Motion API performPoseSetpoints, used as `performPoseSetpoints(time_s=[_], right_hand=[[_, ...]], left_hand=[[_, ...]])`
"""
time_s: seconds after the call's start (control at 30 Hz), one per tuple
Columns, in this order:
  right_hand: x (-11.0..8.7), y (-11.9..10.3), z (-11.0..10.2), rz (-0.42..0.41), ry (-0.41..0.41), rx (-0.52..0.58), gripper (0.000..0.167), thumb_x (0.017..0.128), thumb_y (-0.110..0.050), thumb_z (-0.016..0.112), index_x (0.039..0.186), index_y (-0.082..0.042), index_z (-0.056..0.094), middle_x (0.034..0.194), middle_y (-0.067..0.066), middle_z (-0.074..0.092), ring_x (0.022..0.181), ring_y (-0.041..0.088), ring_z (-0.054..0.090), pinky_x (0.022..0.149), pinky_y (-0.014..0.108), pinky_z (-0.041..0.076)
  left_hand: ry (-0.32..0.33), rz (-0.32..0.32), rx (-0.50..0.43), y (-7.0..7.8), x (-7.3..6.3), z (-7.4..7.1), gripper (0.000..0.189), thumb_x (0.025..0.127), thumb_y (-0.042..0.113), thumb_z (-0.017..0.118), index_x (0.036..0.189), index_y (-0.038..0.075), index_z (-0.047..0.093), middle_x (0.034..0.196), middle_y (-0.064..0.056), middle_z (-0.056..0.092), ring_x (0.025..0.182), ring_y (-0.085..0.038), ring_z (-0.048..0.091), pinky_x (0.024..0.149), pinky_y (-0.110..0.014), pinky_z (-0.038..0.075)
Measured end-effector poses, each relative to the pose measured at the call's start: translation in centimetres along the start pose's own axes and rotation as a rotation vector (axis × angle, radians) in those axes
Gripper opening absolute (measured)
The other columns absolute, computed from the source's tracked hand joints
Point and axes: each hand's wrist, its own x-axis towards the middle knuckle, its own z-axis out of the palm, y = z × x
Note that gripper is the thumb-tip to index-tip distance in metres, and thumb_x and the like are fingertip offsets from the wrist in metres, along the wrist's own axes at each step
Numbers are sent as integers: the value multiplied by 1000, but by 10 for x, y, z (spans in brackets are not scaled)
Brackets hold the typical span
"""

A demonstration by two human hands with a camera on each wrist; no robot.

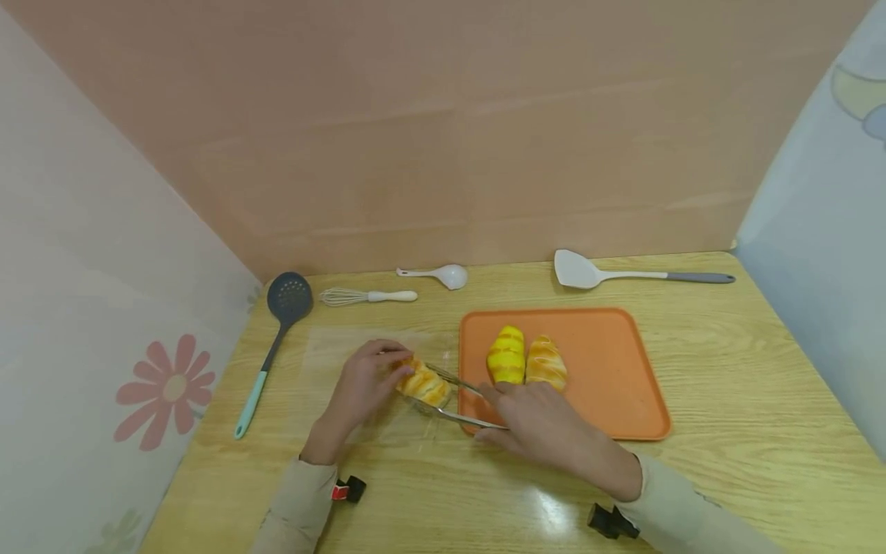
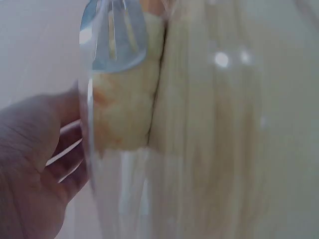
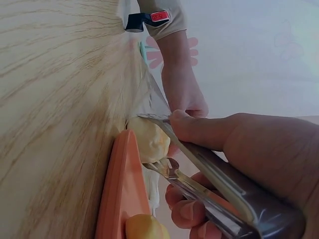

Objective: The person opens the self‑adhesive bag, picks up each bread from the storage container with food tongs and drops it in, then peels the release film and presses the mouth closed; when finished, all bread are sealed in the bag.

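In the head view my right hand (image 1: 543, 423) grips metal serving tongs (image 1: 474, 420). Their slotted ends lie on either side of a golden-brown bread roll (image 1: 428, 385), just left of the orange tray (image 1: 588, 319). My left hand (image 1: 363, 381) is at the roll's left end and pinches a clear plastic bag (image 2: 214, 149) at its mouth. In the left wrist view the bag's film spreads in front of the roll and one tong end. The right wrist view has the bag rising beyond the roll. Left fingertips are partly hidden there.
On the tray lie a yellow bread roll (image 1: 507, 355) and a second golden roll (image 1: 547, 363). Behind are a skimmer (image 1: 289, 298), a whisk (image 1: 367, 296), a white ladle (image 1: 451, 276) and a white spatula (image 1: 580, 271). Walls (image 1: 450, 154) border the table's back and sides.
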Motion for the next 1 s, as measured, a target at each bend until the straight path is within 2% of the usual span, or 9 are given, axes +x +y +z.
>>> performPoseSetpoints(time_s=[0.13, 0.27, 0.5, 0.77, 0.9, 1.0], right_hand=[[0, 0, 1, 17, -16, 2, 53, 94, -51, 88, 124, -10, 72, 80, -6, 65, 56, 5, 50, 47, 27, 40], [-1, -2, 0, 21, -19, -5, 59, 94, -52, 88, 128, -6, 74, 84, -4, 69, 55, 5, 45, 47, 26, 38], [-3, -5, -6, 36, -24, -46, 63, 91, -54, 89, 127, -4, 75, 80, -5, 66, 57, 5, 44, 48, 26, 39], [-3, 0, -5, -1, -13, -26, 52, 94, -47, 89, 126, -8, 76, 79, -5, 67, 54, 4, 42, 45, 25, 35], [-2, 3, -9, -42, 11, -42, 50, 93, -48, 90, 124, -11, 75, 77, -7, 63, 53, 4, 39, 44, 24, 33], [-1, 4, -10, -69, 17, -29, 56, 93, -47, 90, 135, -14, 73, 82, -6, 68, 52, 3, 37, 43, 23, 32]], left_hand=[[-31, 31, -35, -4, -1, -2, 29, 92, 14, 92, 118, 3, 86, 122, -8, 78, 117, -30, 73, 95, -49, 63], [18, 22, -68, -5, -1, -2, 19, 94, 11, 90, 111, 4, 88, 117, -8, 80, 112, -30, 75, 91, -48, 65], [115, -77, -159, -2, 0, -3, 13, 95, 9, 88, 107, 7, 89, 112, -6, 82, 109, -29, 76, 95, -51, 64], [133, -72, -233, -2, 1, -5, 12, 99, 6, 83, 110, 3, 87, 118, -8, 82, 115, -33, 77, 101, -55, 62], [130, -52, -260, -3, 0, -5, 13, 100, 4, 81, 113, 3, 86, 122, -7, 82, 118, -32, 77, 103, -47, 62], [135, -28, -298, -2, 0, -5, 15, 101, 2, 79, 114, 4, 87, 122, -9, 83, 117, -32, 78, 97, -34, 64]])
